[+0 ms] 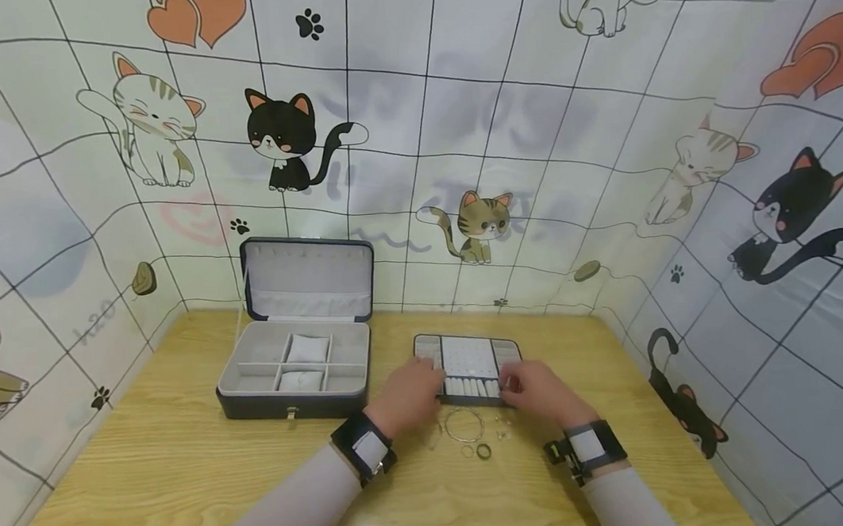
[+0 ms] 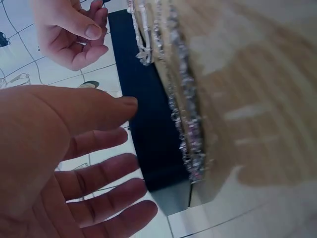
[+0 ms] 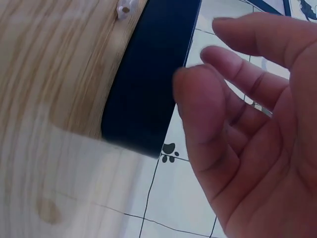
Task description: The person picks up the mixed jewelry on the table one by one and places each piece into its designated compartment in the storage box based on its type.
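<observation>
Risk noted: loose jewellery just in front of a tray about to be handled.

Left hand and right hand set at either end of the dark insert tray, fingers relaxed and spread, gripping nothing; contact with the tray ends not confirmable. Tray flat on the wooden table, right of the open jewellery box. Bangle and small rings loose between the wrists. Likely faults: uneven lift tipping the tray's contents; wrist or sleeve sweeping rings off the table.
</observation>
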Demonstrator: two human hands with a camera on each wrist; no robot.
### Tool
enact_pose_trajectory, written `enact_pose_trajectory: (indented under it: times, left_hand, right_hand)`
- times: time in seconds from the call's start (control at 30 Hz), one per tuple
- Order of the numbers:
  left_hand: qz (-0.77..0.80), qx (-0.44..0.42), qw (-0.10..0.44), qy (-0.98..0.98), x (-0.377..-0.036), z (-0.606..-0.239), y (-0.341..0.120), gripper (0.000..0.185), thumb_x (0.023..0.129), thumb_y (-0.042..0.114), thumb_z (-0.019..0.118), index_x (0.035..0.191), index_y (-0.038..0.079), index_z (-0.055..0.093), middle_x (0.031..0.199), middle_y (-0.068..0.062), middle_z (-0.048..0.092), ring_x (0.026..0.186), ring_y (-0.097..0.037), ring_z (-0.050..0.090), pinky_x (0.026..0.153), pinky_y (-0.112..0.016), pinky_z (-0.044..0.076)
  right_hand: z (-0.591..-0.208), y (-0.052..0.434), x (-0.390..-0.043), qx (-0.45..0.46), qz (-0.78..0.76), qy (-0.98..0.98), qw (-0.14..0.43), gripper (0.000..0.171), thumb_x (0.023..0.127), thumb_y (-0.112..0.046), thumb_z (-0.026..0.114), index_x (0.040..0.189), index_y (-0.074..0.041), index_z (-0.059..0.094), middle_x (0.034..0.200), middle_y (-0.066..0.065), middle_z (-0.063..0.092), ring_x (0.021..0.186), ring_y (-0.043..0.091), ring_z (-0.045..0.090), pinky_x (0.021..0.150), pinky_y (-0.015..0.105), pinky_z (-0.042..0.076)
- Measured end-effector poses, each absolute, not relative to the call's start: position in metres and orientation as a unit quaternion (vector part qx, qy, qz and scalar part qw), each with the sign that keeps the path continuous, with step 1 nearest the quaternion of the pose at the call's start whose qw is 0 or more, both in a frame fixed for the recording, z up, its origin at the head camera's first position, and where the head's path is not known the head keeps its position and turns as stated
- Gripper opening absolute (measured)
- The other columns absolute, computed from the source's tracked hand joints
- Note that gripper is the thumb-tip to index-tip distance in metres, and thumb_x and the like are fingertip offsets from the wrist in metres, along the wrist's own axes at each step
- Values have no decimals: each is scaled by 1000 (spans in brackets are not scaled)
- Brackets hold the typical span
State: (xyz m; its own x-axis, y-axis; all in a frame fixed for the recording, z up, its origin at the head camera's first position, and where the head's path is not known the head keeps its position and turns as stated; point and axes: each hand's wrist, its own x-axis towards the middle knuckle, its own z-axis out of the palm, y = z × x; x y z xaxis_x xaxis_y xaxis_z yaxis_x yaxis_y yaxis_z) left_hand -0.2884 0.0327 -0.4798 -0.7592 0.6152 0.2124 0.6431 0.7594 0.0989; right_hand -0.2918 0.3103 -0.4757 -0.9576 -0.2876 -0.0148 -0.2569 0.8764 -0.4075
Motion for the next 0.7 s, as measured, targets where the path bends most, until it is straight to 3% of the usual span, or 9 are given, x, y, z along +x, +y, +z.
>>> enact_pose_trajectory:
  times: [0.23, 0.7]
  left_hand:
    - [-73, -357, 113, -924, -288, -486, 30, 9, 96, 10, 70, 102, 14, 76, 94, -1, 70, 86, -18, 61, 72, -31, 54]
    - [-45, -356, 125, -925, -285, -485, 29, 7, 94, 9, 73, 94, 15, 75, 89, 1, 72, 83, -15, 63, 75, -30, 56]
  right_hand:
    - [-475, 309, -289, -166, -193, 965, 66, 19, 87, -18, 83, 82, -27, 67, 74, -8, 62, 71, 12, 57, 64, 29, 47]
    - [-468, 300, -280, -198, -176, 959, 97, 17, 85, -10, 82, 78, -24, 74, 78, -12, 68, 75, 10, 61, 73, 30, 54]
